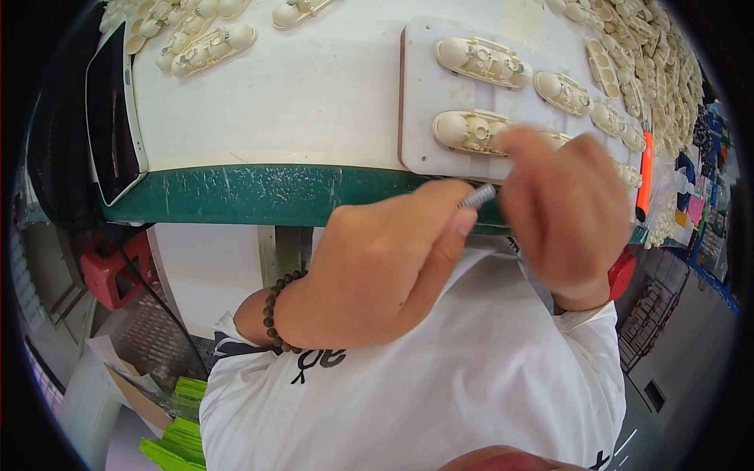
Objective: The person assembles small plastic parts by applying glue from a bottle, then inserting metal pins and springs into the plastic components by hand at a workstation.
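My left hand [385, 267], with a beaded bracelet at its wrist, is closed in front of the table edge. Between its thumb and forefinger a small grey cylinder [477, 196] with a ribbed-looking surface sticks out to the right. My right hand [565, 212] is beside it, smeared by motion, so what its fingers do is unclear. It covers the near right part of a white board [420, 86]. Long cream plastic housings [483, 61] lie on this board in rows. A near one [465, 129] has its right end close to my right fingertips.
A heap of cream parts [660, 63] spreads over the far right. An orange tool [646, 177] lies along the board's right side. More housings [212, 51] sit at the far left, past a dark-screened device [116, 118]. The table has a green front edge [275, 194].
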`<state>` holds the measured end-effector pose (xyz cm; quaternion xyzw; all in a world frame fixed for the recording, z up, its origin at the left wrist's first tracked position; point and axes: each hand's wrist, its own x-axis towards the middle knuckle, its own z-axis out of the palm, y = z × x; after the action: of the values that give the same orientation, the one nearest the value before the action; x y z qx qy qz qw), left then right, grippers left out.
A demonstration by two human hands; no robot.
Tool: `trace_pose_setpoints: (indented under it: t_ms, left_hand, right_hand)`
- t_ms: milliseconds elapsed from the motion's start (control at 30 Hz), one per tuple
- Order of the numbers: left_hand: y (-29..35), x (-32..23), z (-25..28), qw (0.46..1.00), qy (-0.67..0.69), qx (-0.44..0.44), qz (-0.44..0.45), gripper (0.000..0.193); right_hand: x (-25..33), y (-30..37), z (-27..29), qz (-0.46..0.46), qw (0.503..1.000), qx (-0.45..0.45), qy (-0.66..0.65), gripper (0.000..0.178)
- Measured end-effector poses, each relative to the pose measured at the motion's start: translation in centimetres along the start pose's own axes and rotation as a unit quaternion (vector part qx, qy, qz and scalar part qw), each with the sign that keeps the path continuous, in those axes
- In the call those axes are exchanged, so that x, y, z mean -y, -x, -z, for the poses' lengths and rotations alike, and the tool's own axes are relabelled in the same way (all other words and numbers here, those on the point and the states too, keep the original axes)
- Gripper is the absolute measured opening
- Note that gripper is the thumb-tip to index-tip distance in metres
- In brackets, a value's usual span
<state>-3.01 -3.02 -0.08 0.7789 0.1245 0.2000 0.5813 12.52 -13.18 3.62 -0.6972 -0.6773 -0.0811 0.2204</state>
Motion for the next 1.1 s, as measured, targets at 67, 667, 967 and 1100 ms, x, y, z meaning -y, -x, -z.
trace_pose_setpoints:
  t_ms: [67,667,967,1100]
  left_hand:
    - [0.1,0.0,0.2,1.000,0.000,0.022,-0.009,0.013]
    - [-0.3,0.0,0.1,0.999,0.021,0.027,-0.041,0.008]
    - [-0.3,0.2,-0.7,1.000,-0.012,0.010,-0.025,0.011]
    - [-0.6,-0.4,-1.0,0.999,-0.014,0.027,-0.042,0.010]
  right_hand:
    - [-0.5,-0.3,-0.4,-0.041,0.999,-0.031,0.015,0.034]
    - [0.8,0.9,1.3,0.021,0.996,0.056,-0.060,0.052]
    - [0.3,1.3,1.0,0.047,0.997,0.057,0.019,0.041]
    - [-0.9,1.4,1.2,-0.025,0.999,-0.012,0.034,0.031]
